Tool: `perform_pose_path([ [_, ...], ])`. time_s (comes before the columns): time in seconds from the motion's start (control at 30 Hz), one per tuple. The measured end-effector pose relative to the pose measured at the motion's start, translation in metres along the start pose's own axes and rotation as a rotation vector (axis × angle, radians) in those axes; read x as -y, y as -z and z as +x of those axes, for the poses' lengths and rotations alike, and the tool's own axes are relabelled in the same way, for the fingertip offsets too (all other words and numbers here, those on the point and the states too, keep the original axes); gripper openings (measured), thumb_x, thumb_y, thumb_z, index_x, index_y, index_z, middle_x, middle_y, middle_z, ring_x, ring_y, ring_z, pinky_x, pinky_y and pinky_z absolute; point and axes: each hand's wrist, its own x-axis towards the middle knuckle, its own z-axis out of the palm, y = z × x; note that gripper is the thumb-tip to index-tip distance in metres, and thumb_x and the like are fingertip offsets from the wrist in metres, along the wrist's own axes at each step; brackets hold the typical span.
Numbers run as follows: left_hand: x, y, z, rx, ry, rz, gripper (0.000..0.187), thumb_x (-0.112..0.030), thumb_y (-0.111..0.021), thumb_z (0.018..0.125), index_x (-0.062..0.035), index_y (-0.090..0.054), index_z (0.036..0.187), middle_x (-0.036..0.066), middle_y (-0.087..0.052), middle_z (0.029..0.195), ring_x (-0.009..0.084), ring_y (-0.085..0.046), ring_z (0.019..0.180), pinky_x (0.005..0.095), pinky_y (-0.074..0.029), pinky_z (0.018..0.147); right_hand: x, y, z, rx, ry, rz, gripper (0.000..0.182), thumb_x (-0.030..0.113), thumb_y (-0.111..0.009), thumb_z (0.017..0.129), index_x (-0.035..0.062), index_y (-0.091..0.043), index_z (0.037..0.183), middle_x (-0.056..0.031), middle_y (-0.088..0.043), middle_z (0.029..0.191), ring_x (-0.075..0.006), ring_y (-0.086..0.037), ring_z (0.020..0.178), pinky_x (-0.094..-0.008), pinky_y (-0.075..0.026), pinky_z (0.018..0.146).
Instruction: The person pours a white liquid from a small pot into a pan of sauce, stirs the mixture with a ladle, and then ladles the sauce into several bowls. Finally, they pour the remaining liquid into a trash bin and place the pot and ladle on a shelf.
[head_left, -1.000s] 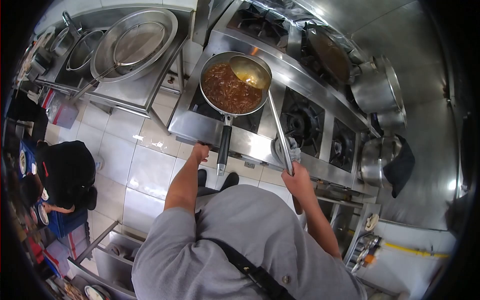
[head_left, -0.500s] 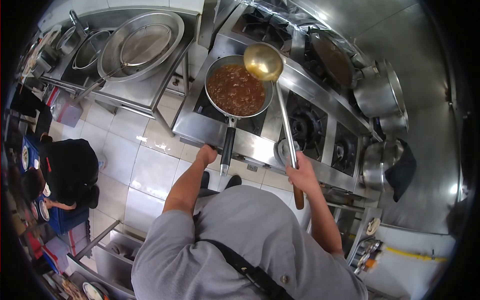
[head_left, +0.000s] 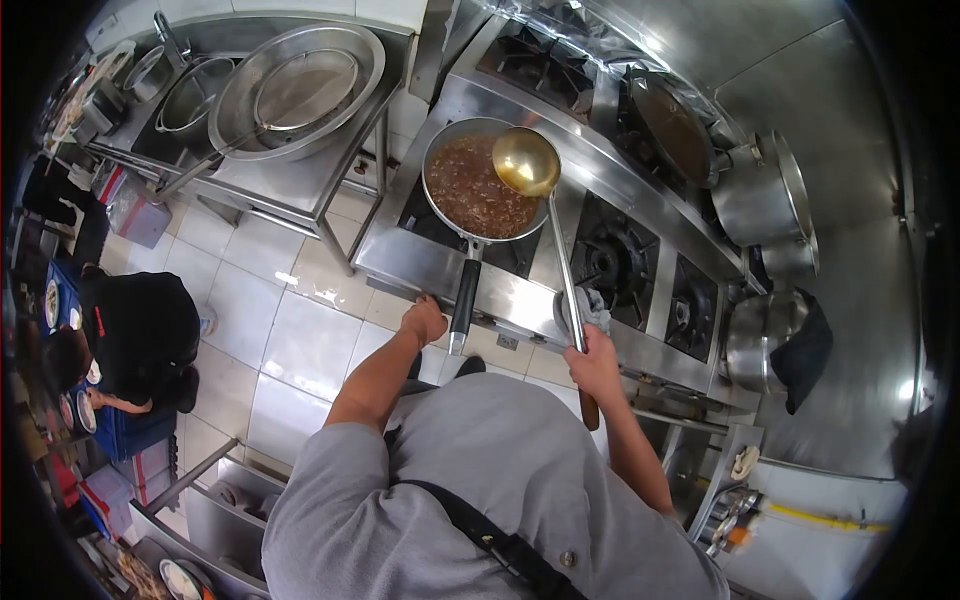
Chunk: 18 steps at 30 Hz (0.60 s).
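My right hand (head_left: pixel 594 362) is wrapped round the lower handle of a long ladle (head_left: pixel 526 162). The ladle's round bowl hangs over the right side of a frying pan (head_left: pixel 480 185) full of brown, chunky sauce. The pan sits on the front left burner, its black handle (head_left: pixel 466 298) pointing toward me with no hand on it. My left hand (head_left: pixel 425 318) is closed at the stove's front edge, left of the pan handle; what it holds, if anything, is hidden. A grey cloth (head_left: pixel 594 309) lies by the ladle's shaft.
On the left, a steel counter (head_left: pixel 272 184) bears a large basin (head_left: pixel 232 92) with a strainer. Another person (head_left: pixel 140 325) in black bends over at far left. Steel pots (head_left: pixel 762 190) stand along the stove's right. A large pan (head_left: pixel 672 125) stands at the back.
The ladle's bowl has moved slightly lower relative to the pan, more over the sauce. My right hand has shifted slightly down the view. My left hand stays at the stove edge.
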Motion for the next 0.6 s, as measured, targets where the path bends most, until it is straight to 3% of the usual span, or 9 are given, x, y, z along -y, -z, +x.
perform_pose_path([
  [0.13, -0.002, 0.003, 0.0, 0.009, -0.04, 0.068, 0.068, -0.026, -0.045, 0.089, 0.0181, -0.035, 0.139, 0.034, -0.053, 0.13, 0.0411, -0.061, 0.115, 0.0413, -0.05, 0.098, 0.013, 0.003, -0.002, -0.01, -0.01, -0.021, 0.01, 0.005, -0.058, 0.076, 0.0, -0.05, 0.079, -0.0076, -0.051, 0.06, -0.0166, -0.053, 0.049, -0.0343, -0.044, 0.047],
  [0.2, -0.002, 0.0, 0.004, 0.01, -0.097, 0.218, 0.066, -0.024, -0.044, 0.089, 0.0183, -0.035, 0.139, 0.032, -0.054, 0.129, 0.0393, -0.062, 0.113, 0.04, -0.051, 0.098, 0.03, 0.007, -0.005, 0.024, -0.074, -0.061, 0.018, 0.01, -0.061, 0.077, -0.002, -0.054, 0.088, -0.0141, -0.054, 0.07, -0.0238, -0.052, 0.065, -0.0373, -0.046, 0.064],
  [0.5, -0.012, 0.01, -0.014, -0.076, -0.141, 0.267, 0.045, -0.019, -0.042, 0.091, 0.0108, -0.052, 0.123, 0.031, -0.057, 0.12, 0.038, -0.064, 0.109, 0.0412, -0.054, 0.091, 0.041, 0.006, -0.003, -0.051, 0.014, -0.119, 0.018, 0.012, -0.061, 0.077, -0.0014, -0.053, 0.088, -0.0208, -0.056, 0.07, -0.0336, -0.056, 0.064, -0.0415, -0.046, 0.064],
  [0.6, -0.013, 0.009, -0.016, -0.057, -0.14, 0.317, 0.046, -0.019, -0.042, 0.092, 0.0089, -0.052, 0.126, 0.03, -0.057, 0.123, 0.0378, -0.064, 0.108, 0.0429, -0.055, 0.087, 0.038, 0.004, -0.002, -0.028, -0.024, -0.13, 0.018, 0.012, -0.061, 0.077, -0.0014, -0.053, 0.087, -0.0206, -0.057, 0.07, -0.0334, -0.057, 0.064, -0.0421, -0.046, 0.064],
])
